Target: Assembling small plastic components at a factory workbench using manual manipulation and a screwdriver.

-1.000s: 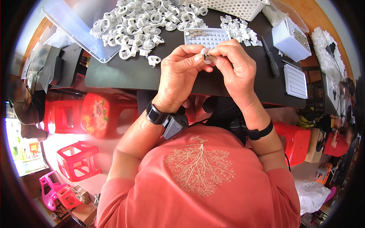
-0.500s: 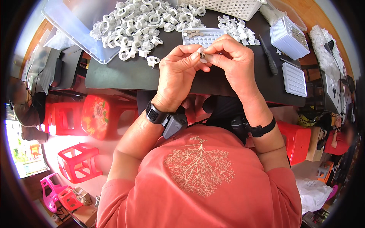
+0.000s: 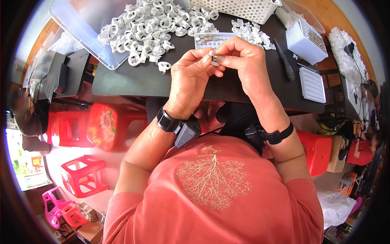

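Between my two hands, over the near part of the dark table, is a small white plastic part (image 3: 214, 62) with a dark spot in its middle. My left hand (image 3: 191, 69) pinches it from the left, thumb on top. From the right, the thumb and forefinger of my right hand (image 3: 240, 59) close on it too. My fingers cover much of the part. Just beyond my hands lies a pale tray (image 3: 219, 35) with round hollows, several holding small grey discs. One loose white ring-shaped part (image 3: 164, 66) lies left of my left hand.
A big heap of white ring-shaped parts (image 3: 142, 30) covers the far left, beside a clear bin (image 3: 87, 38). Small white pieces (image 3: 254, 34), a perforated basket (image 3: 239, 10), a dark-handled tool (image 3: 286, 65), stacked trays (image 3: 306, 40) and a white tray (image 3: 313, 85) lie to the right.
My right hand has shifted slightly left and turned a little at the white plastic part. My left hand stays nearly where it was, still pinching. The table things look the same.
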Demonstrator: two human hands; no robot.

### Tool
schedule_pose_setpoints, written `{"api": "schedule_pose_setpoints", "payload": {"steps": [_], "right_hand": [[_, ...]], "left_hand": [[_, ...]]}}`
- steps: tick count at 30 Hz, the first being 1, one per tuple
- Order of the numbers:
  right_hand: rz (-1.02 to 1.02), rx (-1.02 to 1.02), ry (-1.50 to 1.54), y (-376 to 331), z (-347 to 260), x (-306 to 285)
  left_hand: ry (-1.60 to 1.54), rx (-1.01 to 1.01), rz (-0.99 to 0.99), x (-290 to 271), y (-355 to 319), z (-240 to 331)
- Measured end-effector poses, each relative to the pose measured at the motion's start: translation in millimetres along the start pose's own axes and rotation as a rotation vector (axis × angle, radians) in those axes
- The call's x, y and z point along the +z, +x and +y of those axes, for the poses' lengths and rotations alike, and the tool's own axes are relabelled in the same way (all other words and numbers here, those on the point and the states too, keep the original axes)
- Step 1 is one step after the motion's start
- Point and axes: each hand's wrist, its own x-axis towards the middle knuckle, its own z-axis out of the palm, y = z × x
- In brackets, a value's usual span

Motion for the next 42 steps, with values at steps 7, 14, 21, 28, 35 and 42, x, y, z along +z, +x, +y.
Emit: {"api": "schedule_pose_setpoints", "payload": {"steps": [7,14,21,28,35,42], "right_hand": [[-0.020,0.168,0.052,5,-5,-1],[0.099,0.270,0.087,3,-15,8],[0.056,0.301,0.036,6,-15,2],[0.000,0.242,0.127,4,-3,8],[-0.026,0.205,-0.092,-4,-17,-2],[-0.004,0.027,-0.071,-5,-4,9]], "left_hand": [[-0.032,0.011,-0.004,-2,2,-2],[-0.044,0.021,0.009,-2,0,-3],[0.007,0.024,0.000,0,1,-3],[-0.042,0.029,-0.027,-9,4,-5],[-0.081,0.021,-0.058,-7,2,-5],[-0.015,0.038,-0.076,-8,1,-7]]}}
